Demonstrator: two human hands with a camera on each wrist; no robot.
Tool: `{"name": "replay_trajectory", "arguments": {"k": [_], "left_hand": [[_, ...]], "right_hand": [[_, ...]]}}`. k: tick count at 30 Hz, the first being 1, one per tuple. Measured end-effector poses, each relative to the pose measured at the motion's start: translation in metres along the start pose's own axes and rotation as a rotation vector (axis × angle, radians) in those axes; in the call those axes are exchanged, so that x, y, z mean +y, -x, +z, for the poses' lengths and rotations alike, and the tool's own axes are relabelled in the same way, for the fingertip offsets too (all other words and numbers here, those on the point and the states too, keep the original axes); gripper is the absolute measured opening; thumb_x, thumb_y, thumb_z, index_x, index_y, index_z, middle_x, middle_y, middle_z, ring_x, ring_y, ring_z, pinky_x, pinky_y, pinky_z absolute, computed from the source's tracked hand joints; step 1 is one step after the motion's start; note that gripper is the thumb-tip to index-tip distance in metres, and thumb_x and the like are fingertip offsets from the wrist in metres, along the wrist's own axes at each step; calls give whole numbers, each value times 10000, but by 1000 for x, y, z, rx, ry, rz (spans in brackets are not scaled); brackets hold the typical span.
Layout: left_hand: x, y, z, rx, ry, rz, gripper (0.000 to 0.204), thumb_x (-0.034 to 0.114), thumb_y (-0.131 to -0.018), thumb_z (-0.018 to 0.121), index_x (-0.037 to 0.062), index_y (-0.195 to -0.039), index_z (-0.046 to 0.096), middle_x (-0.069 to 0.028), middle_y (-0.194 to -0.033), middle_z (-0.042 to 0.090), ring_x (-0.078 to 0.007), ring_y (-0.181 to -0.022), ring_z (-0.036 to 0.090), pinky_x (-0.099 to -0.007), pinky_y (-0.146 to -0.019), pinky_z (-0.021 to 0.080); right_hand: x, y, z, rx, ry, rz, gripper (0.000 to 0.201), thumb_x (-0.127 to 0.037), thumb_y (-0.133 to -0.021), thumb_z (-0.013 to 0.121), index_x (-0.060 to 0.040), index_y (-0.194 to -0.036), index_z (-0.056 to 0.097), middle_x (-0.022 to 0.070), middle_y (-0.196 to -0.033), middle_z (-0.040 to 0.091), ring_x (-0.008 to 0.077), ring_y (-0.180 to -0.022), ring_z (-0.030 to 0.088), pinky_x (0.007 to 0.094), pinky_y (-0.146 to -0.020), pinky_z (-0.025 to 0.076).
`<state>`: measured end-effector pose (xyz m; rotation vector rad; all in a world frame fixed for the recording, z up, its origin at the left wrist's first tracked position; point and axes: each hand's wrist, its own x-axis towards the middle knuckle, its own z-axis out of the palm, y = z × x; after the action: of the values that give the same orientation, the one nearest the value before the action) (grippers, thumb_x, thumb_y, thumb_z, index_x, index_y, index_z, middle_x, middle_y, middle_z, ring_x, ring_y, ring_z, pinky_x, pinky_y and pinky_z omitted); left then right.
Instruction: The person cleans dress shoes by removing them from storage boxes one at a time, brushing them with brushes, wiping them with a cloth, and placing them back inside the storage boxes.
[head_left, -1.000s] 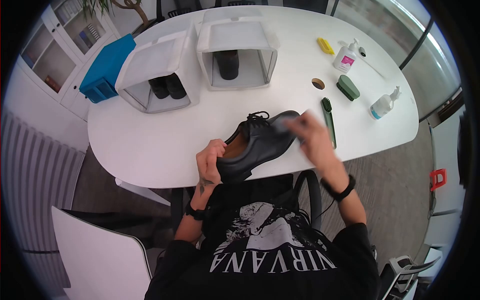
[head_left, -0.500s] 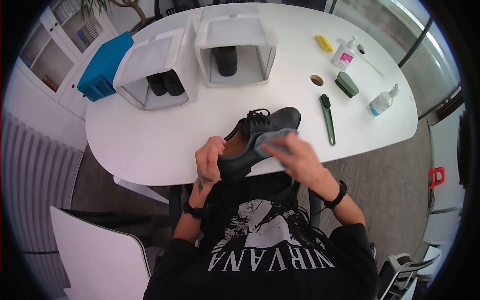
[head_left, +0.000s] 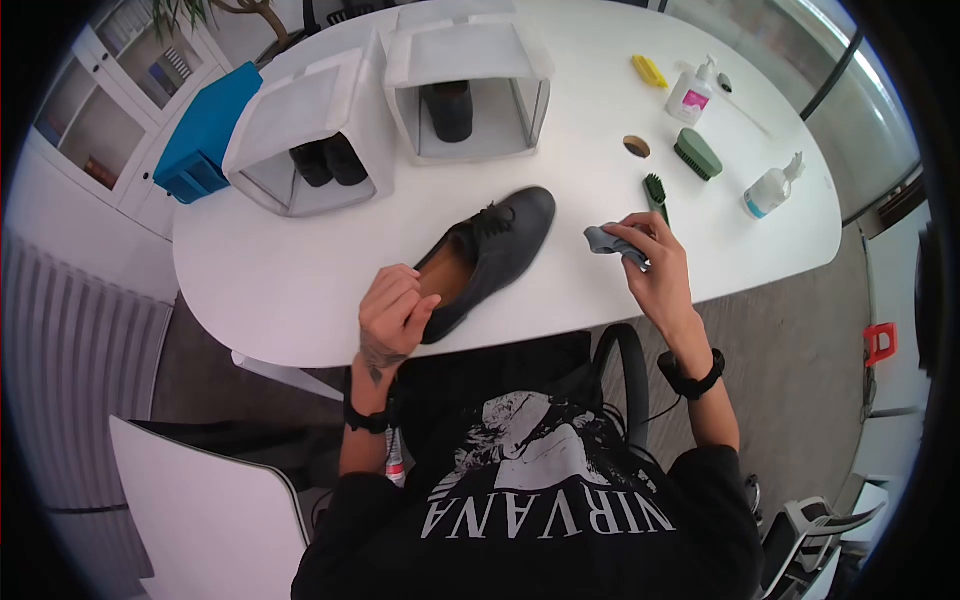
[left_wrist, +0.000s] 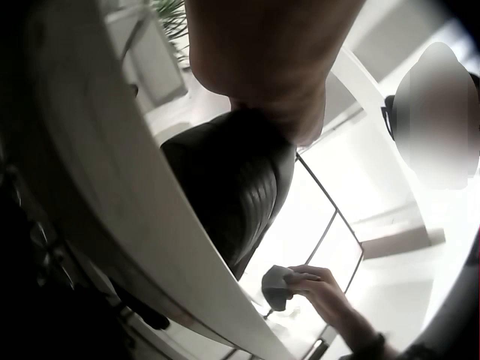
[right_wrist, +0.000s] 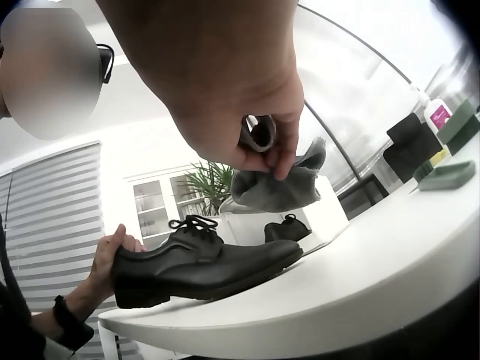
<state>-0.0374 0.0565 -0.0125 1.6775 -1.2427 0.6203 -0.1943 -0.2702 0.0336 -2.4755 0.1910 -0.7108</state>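
Note:
A black lace-up dress shoe (head_left: 500, 249) with a tan insole is at the table's near edge, toe pointing away to the right. In the right wrist view the same shoe (right_wrist: 202, 264) is upright, its sole close to the tabletop. My left hand (head_left: 393, 315) grips it at the heel, fingers curled over the collar. Off to the right of the shoe, my right hand (head_left: 660, 262) pinches a grey cloth (head_left: 606, 240) between thumb and fingers. The cloth (right_wrist: 279, 189) hangs folded above the toe level in the right wrist view, apart from the shoe.
Two white boxes (head_left: 300, 125) with open fronts hold dark shoes at the back, beside a blue box (head_left: 208, 135). On the right are a green long-handled brush (head_left: 656, 195), a green oval brush (head_left: 698, 155), a spray bottle (head_left: 770, 192), a pump bottle (head_left: 690, 92) and a yellow item (head_left: 650, 70).
My right hand has lifted the cloth off the shoe's side and moved right. The shoe, tilted before, is now more level and shifted left, with my left hand still at the heel.

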Motion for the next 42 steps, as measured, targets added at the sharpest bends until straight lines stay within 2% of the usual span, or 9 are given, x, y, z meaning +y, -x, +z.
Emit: {"name": "replay_trajectory", "arguments": {"k": [5, 12, 14, 17, 22, 26, 30, 34, 42], "left_hand": [[6, -18, -49, -286, -298, -110, 297, 149, -873, 801, 26, -705, 588, -87, -727, 611, -310, -752, 618, -438, -881, 499], [46, -38, 26, -208, -729, -339, 349, 371, -975, 716, 43, -882, 642, -103, -771, 638, -297, -756, 633, -364, -819, 481], [49, -50, 38, -406, -780, -547, 414, 420, -994, 692, 8, -957, 671, -194, -808, 712, -355, -777, 703, -445, -757, 538], [32, -48, 51, -264, -587, -745, 442, 450, -1013, 658, 12, -958, 666, -239, -771, 706, -397, -744, 723, -489, -712, 561], [22, -21, 49, -251, -626, -401, 313, 264, -1016, 707, 31, -869, 557, -151, -591, 617, -328, -518, 658, -388, -511, 512], [18, -23, 35, -289, -466, -399, 287, 216, -1014, 703, 21, -846, 576, -115, -562, 576, -317, -487, 621, -386, -489, 463], [22, -32, -4, -345, -275, -232, 157, 106, -965, 695, 18, -837, 673, -125, -634, 614, -288, -557, 631, -369, -543, 461], [33, -42, -14, -290, -164, -520, 227, 157, -1020, 579, 4, -881, 673, -181, -753, 649, -356, -692, 667, -430, -620, 488], [46, -17, 50, -138, -528, -432, 404, 389, -950, 757, 9, -846, 668, -181, -633, 650, -366, -568, 652, -425, -574, 516]], "right_hand": [[-8, 9, 23, -67, -169, -55, 398, 26, -794, 607, -2, -1176, 716, 158, -1185, 636, 333, -1038, 688, 413, -874, 566], [-38, -3, 61, -42, -280, -159, 280, -58, -846, 786, -18, -1093, 661, 146, -1256, 612, 344, -1072, 680, 392, -893, 570], [-48, -9, 74, -62, -354, -208, 287, 13, -853, 761, -20, -1103, 625, 155, -1237, 611, 363, -1088, 659, 408, -894, 561], [-46, -12, 102, -172, -368, -241, 246, -11, -891, 725, 1, -1110, 615, 159, -1168, 611, 399, -1076, 630, 451, -902, 544], [-13, -25, 111, -192, -160, -325, 214, 56, -868, 641, 29, -1079, 617, 185, -1062, 605, 406, -1059, 609, 485, -901, 532], [21, -63, 79, -30, 127, -161, 201, 81, -836, 613, 31, -1028, 645, 193, -1024, 618, 398, -992, 629, 476, -859, 536], [-15, -39, 52, -82, -195, -18, 177, 22, -872, 710, 4, -1045, 677, 161, -1008, 655, 379, -863, 672, 434, -750, 537], [-51, 0, 65, -233, -350, -287, 212, 27, -852, 669, 1, -1063, 666, 163, -1056, 638, 362, -976, 644, 431, -845, 543], [-14, 12, 31, -341, -92, -346, 236, 41, -817, 646, 21, -1052, 648, 139, -1079, 633, 340, -1022, 622, 434, -875, 548]]}}
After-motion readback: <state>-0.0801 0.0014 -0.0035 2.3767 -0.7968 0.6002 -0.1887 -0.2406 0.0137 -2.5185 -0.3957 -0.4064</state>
